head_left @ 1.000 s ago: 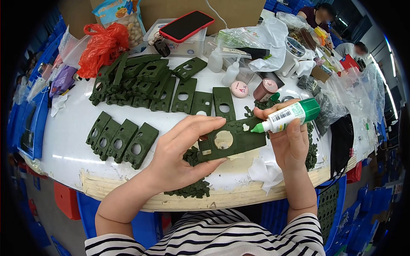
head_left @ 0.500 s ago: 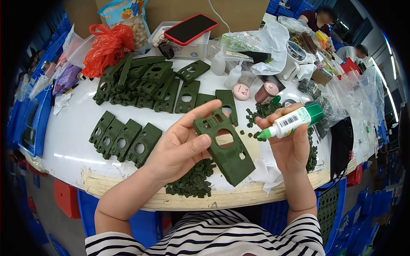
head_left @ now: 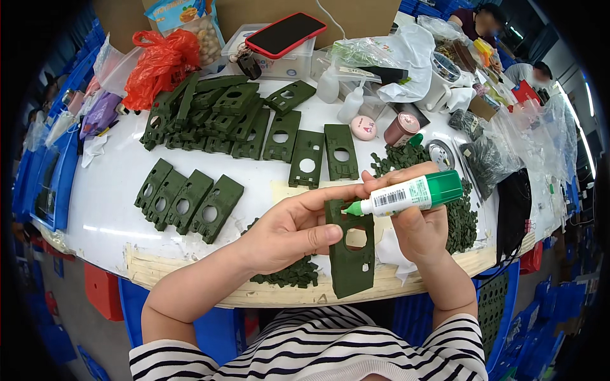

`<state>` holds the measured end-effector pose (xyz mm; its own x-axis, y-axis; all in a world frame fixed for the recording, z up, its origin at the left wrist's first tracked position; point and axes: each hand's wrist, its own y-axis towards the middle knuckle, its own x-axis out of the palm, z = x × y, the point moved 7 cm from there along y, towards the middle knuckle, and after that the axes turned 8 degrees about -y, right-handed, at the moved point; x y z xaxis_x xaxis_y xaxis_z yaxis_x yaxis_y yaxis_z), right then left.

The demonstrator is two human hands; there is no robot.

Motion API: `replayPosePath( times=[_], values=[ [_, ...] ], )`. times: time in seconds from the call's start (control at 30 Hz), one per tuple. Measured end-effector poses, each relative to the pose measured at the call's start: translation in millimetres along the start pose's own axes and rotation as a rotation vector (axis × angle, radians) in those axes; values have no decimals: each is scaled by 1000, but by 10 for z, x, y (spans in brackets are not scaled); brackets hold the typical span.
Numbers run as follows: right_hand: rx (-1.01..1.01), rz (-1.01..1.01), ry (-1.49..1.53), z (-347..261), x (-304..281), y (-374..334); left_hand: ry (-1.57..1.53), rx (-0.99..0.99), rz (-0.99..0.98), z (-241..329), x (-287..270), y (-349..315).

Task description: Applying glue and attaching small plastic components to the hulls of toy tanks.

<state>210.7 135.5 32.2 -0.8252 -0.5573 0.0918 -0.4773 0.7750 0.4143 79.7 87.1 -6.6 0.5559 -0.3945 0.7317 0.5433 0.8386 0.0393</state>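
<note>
My left hand [head_left: 286, 232] grips a dark green plastic model part [head_left: 351, 273] with a large round hole, thumb on its face and fingers behind. Closed around a white glue bottle [head_left: 397, 195] with green ends is my right hand [head_left: 424, 235]. The bottle's green pointed nozzle is at the part's upper end, by a small opening; whether it touches I cannot tell. Small dark green pieces [head_left: 292, 273] lie in a heap under my left wrist. More such pieces [head_left: 462, 222] are spread beside my right hand.
Similar parts stand in a row [head_left: 184, 200] at left, with a larger pile [head_left: 216, 117] behind. Further back are a red plastic bag [head_left: 159, 70], a phone [head_left: 286, 35] on a clear box, squeeze bottles [head_left: 351, 105] and a pink-brown jar [head_left: 402, 130]. Plastic bags [head_left: 495, 152] crowd the right side.
My right hand has brought the glue bottle left, its nozzle now at the part's upper end. My left hand has turned the part more upright and shifted it slightly right and down.
</note>
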Motion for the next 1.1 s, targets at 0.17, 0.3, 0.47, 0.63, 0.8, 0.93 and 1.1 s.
replayPosePath(
  times=[0.17,0.3,0.47,0.63,0.8,0.93,1.1],
  values=[
    [-19,-18,-12,-12,17,1,0,-19,20,-15,-13,-3],
    [-18,-13,-21,-18,31,3,8,-21,29,-18,-28,-11],
    [-16,-3,-35,-10,24,2,14,-30,36,-5,-14,-4],
    [-29,-4,-49,-7,23,9,5,-41,37,-8,-23,-15],
    [-26,-14,-56,-7,28,14,13,-34,40,-13,-24,-8],
    [-31,-17,-53,-9,30,14,29,-34,34,-14,-33,-12],
    [-16,-3,-51,-6,27,10,8,-24,35,-18,-26,-9]
  ],
)
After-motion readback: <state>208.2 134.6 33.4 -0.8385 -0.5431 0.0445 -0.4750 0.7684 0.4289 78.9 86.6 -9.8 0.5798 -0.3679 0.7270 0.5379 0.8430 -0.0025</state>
